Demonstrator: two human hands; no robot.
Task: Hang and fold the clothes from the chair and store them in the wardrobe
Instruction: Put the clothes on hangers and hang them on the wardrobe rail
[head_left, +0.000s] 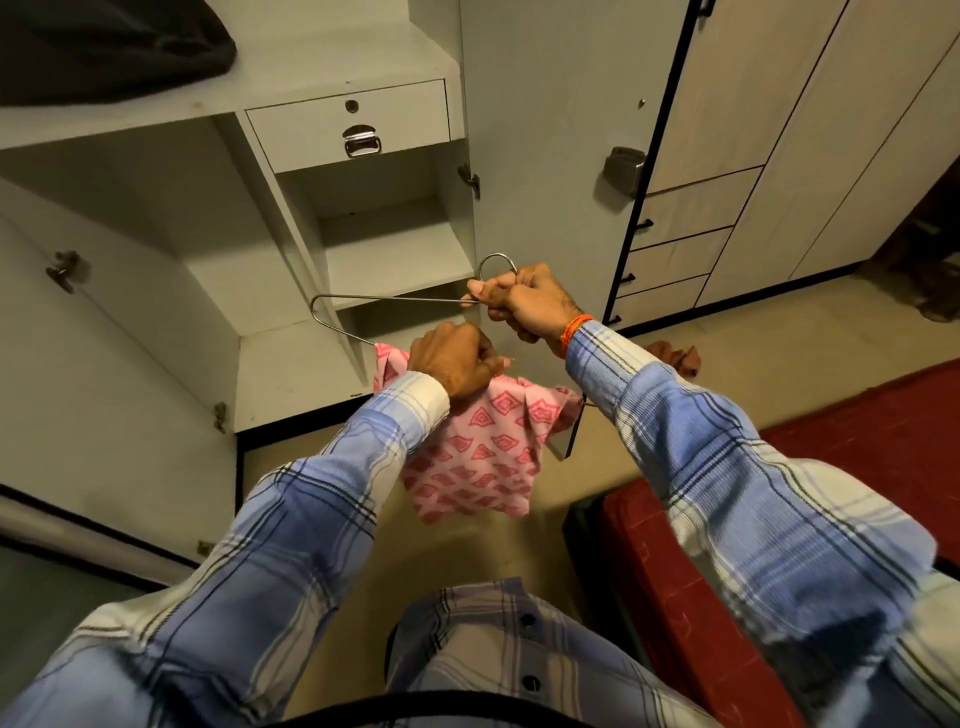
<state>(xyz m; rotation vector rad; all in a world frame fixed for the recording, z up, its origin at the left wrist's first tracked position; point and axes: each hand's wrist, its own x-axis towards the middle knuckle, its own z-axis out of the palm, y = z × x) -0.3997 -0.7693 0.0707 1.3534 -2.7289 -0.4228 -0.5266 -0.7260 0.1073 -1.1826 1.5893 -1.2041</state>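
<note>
Pink cloth (475, 457) hangs bunched under the left hand (452, 361), whose curled fingers grip its top edge. Right hand (522, 306), fingers clenched, holds the wire hanger (363, 299) at its neck, before the open wardrobe (291, 218).

A red mattress (857, 441) lies right; brown drawers (675, 249) (black handles) stand behind.

Both arms out front, both hands busy gripping

Right hand (524, 306) sits higher, fingers curled tight round the neck of a wire hanger (332, 317), orange band at the wrist. Left hand (452, 364) is lower and just beside it, fist bunched on a pink patterned cloth (478, 452). Plaid sleeves on both forearms.
</note>
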